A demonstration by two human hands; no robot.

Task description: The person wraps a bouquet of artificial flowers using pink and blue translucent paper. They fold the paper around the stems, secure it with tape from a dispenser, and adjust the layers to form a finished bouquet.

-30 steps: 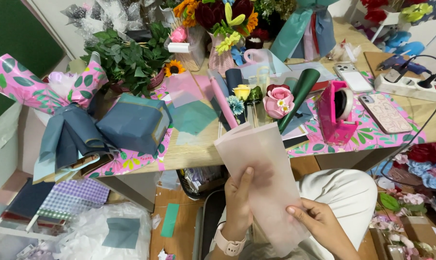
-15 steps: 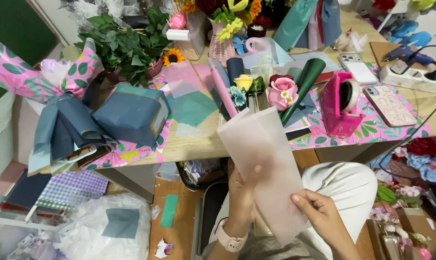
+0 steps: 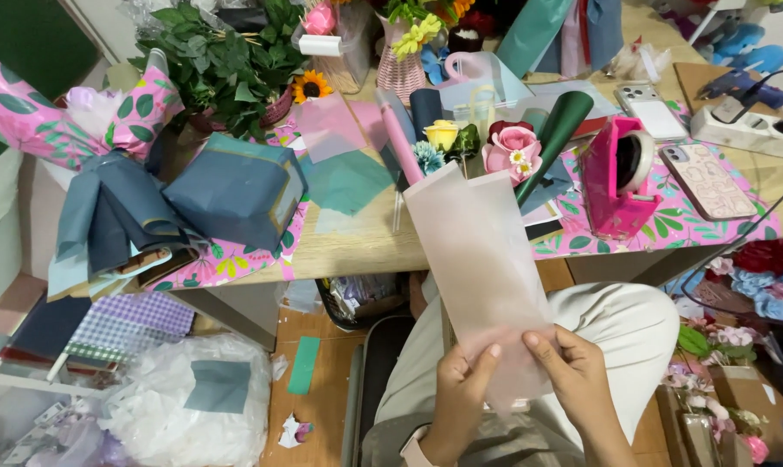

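Paper was what both our hands held: one long translucent pale pink sheet point(image 3: 482, 277), raised upright over our lap in front of the table point(image 3: 365, 246) edge. Our left hand point(image 3: 461, 393) pinched its lower left part, thumb on the front; our right hand point(image 3: 577, 380) pinched the lower right the same way. We judged the sheet thin enough to crease or tear if the two pinches pulled apart unevenly, and its free top end could have flopped onto the pink rose point(image 3: 510, 147) or brushed the pink tape dispenser point(image 3: 618, 177) just behind it. We counted one sheet in hand, two phones point(image 3: 707, 180) lying on the table, one sunflower point(image 3: 310, 86), one yellow rose point(image 3: 442, 134), one dark green paper cone point(image 3: 554, 143), and one box wrapped in blue paper point(image 3: 231, 190).
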